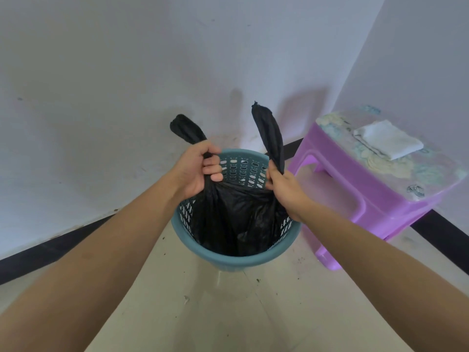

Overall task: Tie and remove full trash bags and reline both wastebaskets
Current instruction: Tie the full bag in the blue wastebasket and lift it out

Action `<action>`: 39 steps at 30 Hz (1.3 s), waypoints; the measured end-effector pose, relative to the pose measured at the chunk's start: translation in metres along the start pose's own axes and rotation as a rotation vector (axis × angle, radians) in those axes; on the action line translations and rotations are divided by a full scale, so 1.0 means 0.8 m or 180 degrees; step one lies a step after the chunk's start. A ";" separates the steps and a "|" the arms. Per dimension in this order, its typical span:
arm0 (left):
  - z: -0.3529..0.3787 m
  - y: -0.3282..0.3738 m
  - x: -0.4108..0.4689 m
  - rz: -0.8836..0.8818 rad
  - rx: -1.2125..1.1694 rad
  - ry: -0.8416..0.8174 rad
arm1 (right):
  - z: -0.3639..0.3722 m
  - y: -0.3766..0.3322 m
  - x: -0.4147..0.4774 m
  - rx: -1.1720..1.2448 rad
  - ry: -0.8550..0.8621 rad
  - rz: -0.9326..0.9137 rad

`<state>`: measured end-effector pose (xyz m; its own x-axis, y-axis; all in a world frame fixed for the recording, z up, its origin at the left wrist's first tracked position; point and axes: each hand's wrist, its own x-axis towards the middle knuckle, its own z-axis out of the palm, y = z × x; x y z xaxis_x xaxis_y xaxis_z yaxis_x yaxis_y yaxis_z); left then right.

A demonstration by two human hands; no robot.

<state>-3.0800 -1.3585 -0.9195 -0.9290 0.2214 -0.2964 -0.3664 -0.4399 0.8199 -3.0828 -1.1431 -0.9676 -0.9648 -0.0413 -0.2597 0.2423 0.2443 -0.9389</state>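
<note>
A teal perforated wastebasket (228,260) stands on the floor in a room corner. A black trash bag (236,214) sits inside it, its top gathered into two twisted ends that stick up above the rim. My left hand (200,168) is closed around the left end, over the basket's left side. My right hand (284,186) pinches the right end, above the basket's right side. The two ends are held apart, and the bag's upper edge stretches taut between my hands. What the bag holds is hidden.
A purple plastic stool (360,189) stands just right of the basket, with a folded white cloth (388,139) on its patterned top. White walls with a black baseboard (50,250) meet behind the basket. The pale tiled floor (215,308) in front has small specks of debris.
</note>
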 end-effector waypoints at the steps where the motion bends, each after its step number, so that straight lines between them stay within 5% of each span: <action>1: 0.003 -0.001 -0.001 0.0015 -0.0079 -0.0014 | 0.000 0.001 -0.001 0.0051 -0.0015 0.0019; 11: -0.011 0.003 -0.001 0.0112 0.0462 0.0189 | -0.009 -0.018 -0.005 -0.0583 0.0017 -0.0718; 15: -0.007 0.006 -0.005 0.0044 0.1009 -0.0476 | -0.006 -0.029 -0.008 -0.1672 -0.0389 -0.1582; 19: -0.010 0.006 -0.014 -0.0042 0.1949 -0.1244 | -0.006 -0.038 -0.010 -0.2371 -0.1041 -0.1413; 24: -0.004 -0.002 -0.016 -0.0438 0.1777 -0.1170 | 0.010 -0.037 -0.020 -0.2854 -0.1625 -0.1186; 32: 0.000 0.011 -0.024 -0.0690 0.0773 -0.1132 | -0.022 -0.048 -0.020 -0.2323 -0.1627 -0.1237; 39: 0.020 0.003 -0.024 -0.0452 0.0962 -0.1108 | -0.046 -0.070 -0.021 -0.2249 -0.1751 -0.0834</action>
<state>-3.0622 -1.3499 -0.9043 -0.7796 0.5620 -0.2763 -0.4092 -0.1231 0.9041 -3.0835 -1.1199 -0.9025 -0.7519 -0.5875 -0.2989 -0.2691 0.6876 -0.6744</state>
